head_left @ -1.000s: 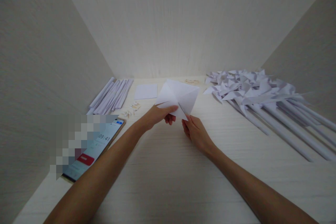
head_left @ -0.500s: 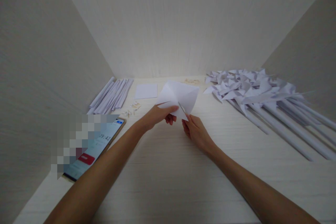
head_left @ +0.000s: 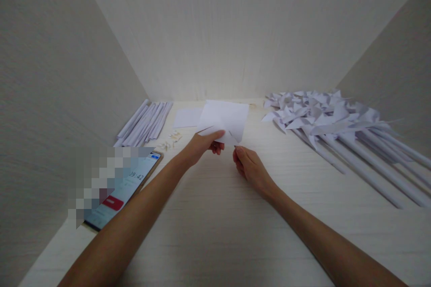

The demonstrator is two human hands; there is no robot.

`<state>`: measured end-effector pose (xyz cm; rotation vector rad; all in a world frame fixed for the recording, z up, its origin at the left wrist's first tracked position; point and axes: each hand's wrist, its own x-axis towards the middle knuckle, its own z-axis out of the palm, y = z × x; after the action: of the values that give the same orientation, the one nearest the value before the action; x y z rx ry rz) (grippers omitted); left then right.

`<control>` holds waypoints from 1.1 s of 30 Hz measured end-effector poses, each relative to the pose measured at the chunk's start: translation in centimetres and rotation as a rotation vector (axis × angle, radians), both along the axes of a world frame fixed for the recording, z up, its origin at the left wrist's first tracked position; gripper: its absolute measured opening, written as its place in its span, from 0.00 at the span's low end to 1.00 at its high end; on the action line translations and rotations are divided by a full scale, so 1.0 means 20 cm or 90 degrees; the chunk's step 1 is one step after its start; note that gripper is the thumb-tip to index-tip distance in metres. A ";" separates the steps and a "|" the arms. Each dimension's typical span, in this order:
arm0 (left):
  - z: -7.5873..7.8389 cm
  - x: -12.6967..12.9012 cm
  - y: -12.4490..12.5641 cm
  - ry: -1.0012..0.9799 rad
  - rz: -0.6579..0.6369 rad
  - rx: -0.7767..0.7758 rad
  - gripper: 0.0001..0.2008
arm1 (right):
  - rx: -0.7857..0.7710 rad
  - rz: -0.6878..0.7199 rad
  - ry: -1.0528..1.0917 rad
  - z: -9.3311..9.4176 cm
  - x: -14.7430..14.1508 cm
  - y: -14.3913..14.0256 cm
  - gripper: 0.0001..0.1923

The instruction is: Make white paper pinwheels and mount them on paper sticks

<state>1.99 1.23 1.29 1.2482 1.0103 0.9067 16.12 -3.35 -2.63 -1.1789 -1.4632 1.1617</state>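
My left hand [head_left: 202, 143] pinches the near edge of a white paper sheet [head_left: 224, 116] and holds it raised above the tabletop [head_left: 215, 224]. Creases or cuts run across the sheet. Just to its right, my right hand [head_left: 247, 166] has its fingers curled, with the pinched fingertips on the sheet's lower right corner. Both forearms reach in from the near edge.
A heap of white paper pinwheels on rolled paper sticks [head_left: 323, 116] fills the right side. Rolled paper tubes [head_left: 144, 121] lie at the back left, beside a flat white square [head_left: 186, 117] and small pale pins [head_left: 170, 140]. A phone [head_left: 124, 188] showing a timer lies at the near left. Walls enclose three sides.
The sheet has gone from splayed flaps to a flatter shape and sits slightly higher and further back. Both hands shifted a little away from me with it.
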 end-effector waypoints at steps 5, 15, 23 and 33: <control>-0.05 -0.02 0.02 -0.081 0.108 -0.003 0.10 | -0.027 -0.032 0.100 0.01 -0.01 -0.01 0.19; -0.14 0.03 -0.03 -0.058 0.039 -0.011 0.14 | -0.046 -0.127 0.131 0.00 0.02 0.03 0.13; -0.15 0.12 -0.08 0.016 0.192 0.079 0.08 | 0.018 -0.139 0.036 -0.03 0.02 0.04 0.15; -0.17 0.25 -0.16 -0.085 0.333 0.066 0.10 | 0.016 -0.108 0.038 0.00 0.02 0.02 0.15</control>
<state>6.94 -2.01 -2.14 1.0036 1.2187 1.4407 16.51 -2.89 -2.55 -1.2155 -1.3027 1.0514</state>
